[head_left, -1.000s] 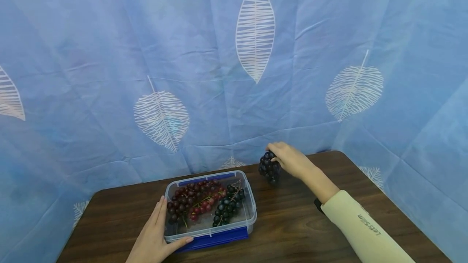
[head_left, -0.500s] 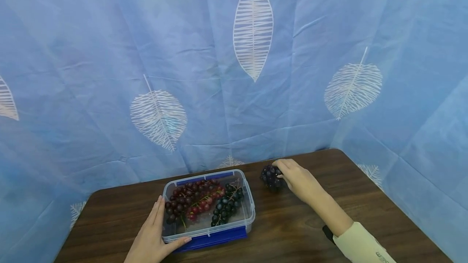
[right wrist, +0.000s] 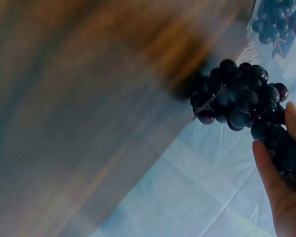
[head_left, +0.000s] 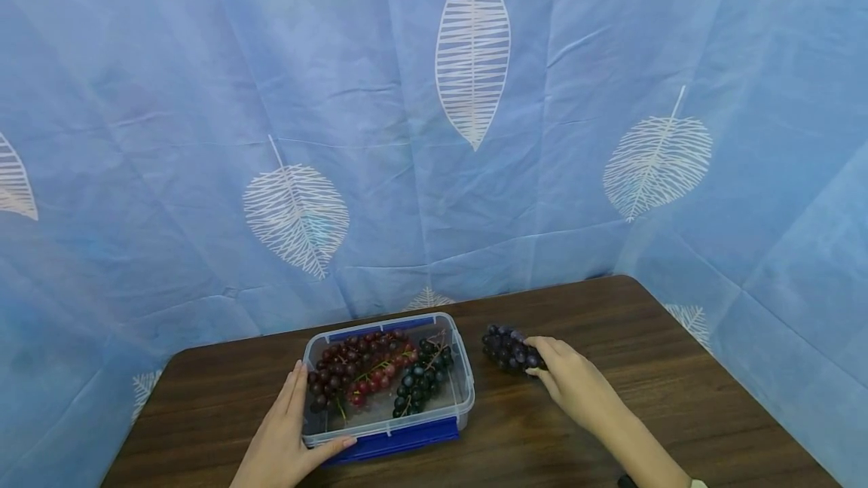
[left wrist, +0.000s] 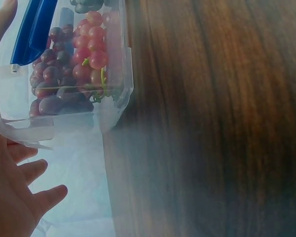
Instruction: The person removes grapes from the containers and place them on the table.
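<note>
Right hand (head_left: 566, 382): fingers closed in narrow, thumb on one side and finger on the other, gripping one end of the dark bunch (head_left: 503, 346).
What moved: a second ago I saw that bunch hanging upright near the back of the table (head_left: 556, 443). Now it's lower, nearer and stretched out, free end pointing left and away. The hand came down with it, and most of the pale sleeve (head_left: 698, 483) slid out of my head view.
Bunch spot: just right of the box (head_left: 469, 390), apart from it. From my feeds I can't tell if it's touching the wood.
Left hand (head_left: 276, 428): fingers straight, thumb spread wide, resting against the box's left side, thumb tip at the front by the blue latch (head_left: 410, 440). Same hold as before.
In the box: maroon grapes (head_left: 332, 376) left and back, red grapes (head_left: 371, 385) in the middle, black grapes (head_left: 415, 386) on the right.
Backdrop: blue cloth (head_left: 380, 59), white leaf prints, behind the table.
</note>
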A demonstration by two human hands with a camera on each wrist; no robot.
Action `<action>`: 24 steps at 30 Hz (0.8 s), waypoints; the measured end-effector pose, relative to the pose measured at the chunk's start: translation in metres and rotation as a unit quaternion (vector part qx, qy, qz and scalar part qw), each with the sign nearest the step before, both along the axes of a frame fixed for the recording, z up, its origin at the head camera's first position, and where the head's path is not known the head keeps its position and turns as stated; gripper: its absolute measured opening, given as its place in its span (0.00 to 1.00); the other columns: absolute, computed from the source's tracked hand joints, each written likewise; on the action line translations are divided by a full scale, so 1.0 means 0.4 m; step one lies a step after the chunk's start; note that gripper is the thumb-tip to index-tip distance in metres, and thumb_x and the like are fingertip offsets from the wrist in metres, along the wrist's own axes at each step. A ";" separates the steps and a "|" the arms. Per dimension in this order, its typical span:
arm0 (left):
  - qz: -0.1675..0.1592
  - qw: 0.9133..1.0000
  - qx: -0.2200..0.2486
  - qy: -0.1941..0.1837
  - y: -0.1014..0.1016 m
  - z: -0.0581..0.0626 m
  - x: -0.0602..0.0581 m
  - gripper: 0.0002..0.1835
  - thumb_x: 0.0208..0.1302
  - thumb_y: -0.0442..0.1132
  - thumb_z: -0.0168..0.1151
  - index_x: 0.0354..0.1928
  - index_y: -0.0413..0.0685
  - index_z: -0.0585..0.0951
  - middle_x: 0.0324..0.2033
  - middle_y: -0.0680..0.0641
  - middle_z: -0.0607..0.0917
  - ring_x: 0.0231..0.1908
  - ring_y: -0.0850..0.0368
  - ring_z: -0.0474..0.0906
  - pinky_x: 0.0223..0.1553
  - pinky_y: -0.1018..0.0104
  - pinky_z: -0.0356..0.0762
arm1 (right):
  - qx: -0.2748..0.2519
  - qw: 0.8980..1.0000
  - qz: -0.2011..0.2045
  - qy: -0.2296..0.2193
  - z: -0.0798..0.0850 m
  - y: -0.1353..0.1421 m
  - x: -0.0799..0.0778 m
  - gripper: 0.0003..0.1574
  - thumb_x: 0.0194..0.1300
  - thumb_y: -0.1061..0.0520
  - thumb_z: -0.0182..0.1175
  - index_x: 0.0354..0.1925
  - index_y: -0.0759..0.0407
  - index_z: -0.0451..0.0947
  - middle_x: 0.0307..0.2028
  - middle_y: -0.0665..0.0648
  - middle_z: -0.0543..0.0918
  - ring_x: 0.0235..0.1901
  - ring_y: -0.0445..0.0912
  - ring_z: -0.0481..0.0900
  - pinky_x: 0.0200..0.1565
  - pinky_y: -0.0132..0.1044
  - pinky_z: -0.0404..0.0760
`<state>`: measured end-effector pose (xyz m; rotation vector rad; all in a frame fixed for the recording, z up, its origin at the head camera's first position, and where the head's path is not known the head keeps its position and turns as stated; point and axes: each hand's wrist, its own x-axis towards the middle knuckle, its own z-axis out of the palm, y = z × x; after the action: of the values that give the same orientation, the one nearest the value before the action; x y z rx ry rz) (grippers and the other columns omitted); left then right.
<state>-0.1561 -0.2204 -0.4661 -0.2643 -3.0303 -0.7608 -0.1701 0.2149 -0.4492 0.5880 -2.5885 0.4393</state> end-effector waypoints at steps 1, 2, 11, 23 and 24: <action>0.001 1.000 0.000 -0.001 0.000 -0.001 0.000 0.71 0.51 0.77 0.63 0.80 0.38 0.39 0.78 0.31 0.42 0.73 0.28 0.51 0.63 0.29 0.64 | -0.005 1.000 -0.008 -0.012 -0.003 -0.002 0.008 0.30 0.54 0.66 0.75 0.56 0.62 0.78 0.49 0.60 0.85 0.47 0.52 0.85 0.44 0.40 0.86; 0.001 1.000 -0.001 -0.002 -0.001 -0.001 -0.001 0.71 0.51 0.77 0.62 0.80 0.38 0.39 0.78 0.31 0.42 0.73 0.28 0.50 0.63 0.29 0.63 | -0.011 1.000 -0.014 -0.022 -0.007 -0.005 0.016 0.30 0.55 0.65 0.74 0.56 0.62 0.78 0.49 0.60 0.85 0.46 0.52 0.86 0.44 0.40 0.86; 0.002 1.000 0.007 -0.017 0.000 -0.001 -0.002 0.71 0.52 0.78 0.61 0.80 0.40 0.38 0.78 0.32 0.40 0.74 0.27 0.46 0.63 0.26 0.60 | -0.060 0.993 -0.047 -0.089 -0.049 -0.030 0.061 0.23 0.60 0.58 0.72 0.53 0.60 0.80 0.46 0.57 0.86 0.42 0.49 0.87 0.41 0.36 0.86; 0.000 1.000 0.007 0.008 0.000 -0.005 0.002 0.70 0.52 0.77 0.62 0.80 0.40 0.39 0.78 0.31 0.43 0.73 0.27 0.52 0.62 0.28 0.64 | -0.062 0.987 -0.085 -0.126 -0.073 -0.061 0.090 0.23 0.58 0.56 0.74 0.51 0.62 0.82 0.44 0.59 0.87 0.41 0.51 0.87 0.40 0.39 0.86; 0.001 1.000 0.007 0.005 0.000 -0.004 0.002 0.70 0.52 0.77 0.62 0.80 0.40 0.39 0.78 0.31 0.43 0.73 0.27 0.51 0.62 0.28 0.64 | -0.060 0.987 -0.084 -0.126 -0.074 -0.062 0.091 0.23 0.58 0.56 0.74 0.51 0.62 0.82 0.45 0.59 0.87 0.41 0.51 0.87 0.40 0.39 0.86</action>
<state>-0.1555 -0.2204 -0.4678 -0.2643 -3.0137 -0.7765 -0.1339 0.1899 -0.4787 0.2850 -2.7962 0.6448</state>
